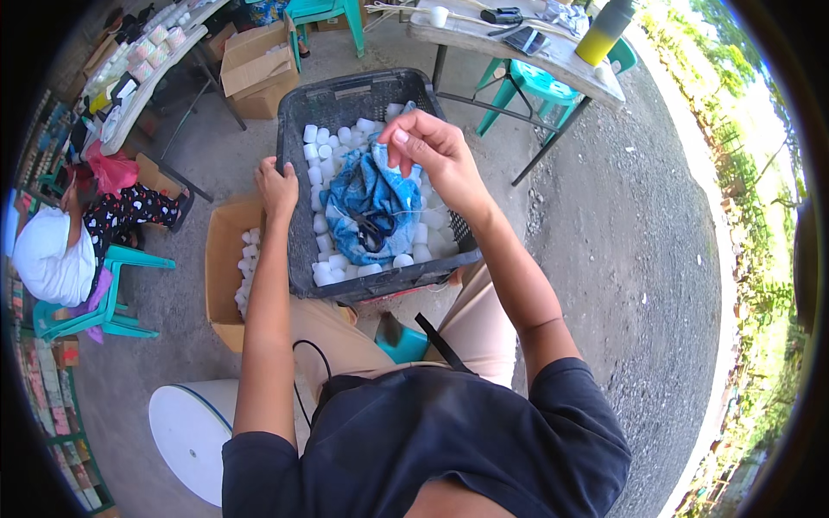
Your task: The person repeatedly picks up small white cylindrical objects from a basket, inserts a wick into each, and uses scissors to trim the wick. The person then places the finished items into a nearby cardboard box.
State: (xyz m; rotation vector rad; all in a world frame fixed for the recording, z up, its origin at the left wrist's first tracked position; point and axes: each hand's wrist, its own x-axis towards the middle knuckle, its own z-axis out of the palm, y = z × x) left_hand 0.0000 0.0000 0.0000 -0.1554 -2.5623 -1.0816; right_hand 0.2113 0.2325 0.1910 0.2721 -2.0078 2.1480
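A black plastic crate in front of me is filled with small white cylindrical pieces. On top of them lies a crumpled blue patterned cloth, with dark-handled scissors resting on it. My right hand is raised over the crate, thumb and fingers bent together; whatever is between them is too small to tell. At the crate's left rim, my left hand has its fingers curled, and what they grip is hidden. Thin pale thread shows near the cloth.
Left of the crate stands an open cardboard box with more white pieces. A white round container is near my left leg. Tables stand at the far right and far left. A person sits on a green chair at left.
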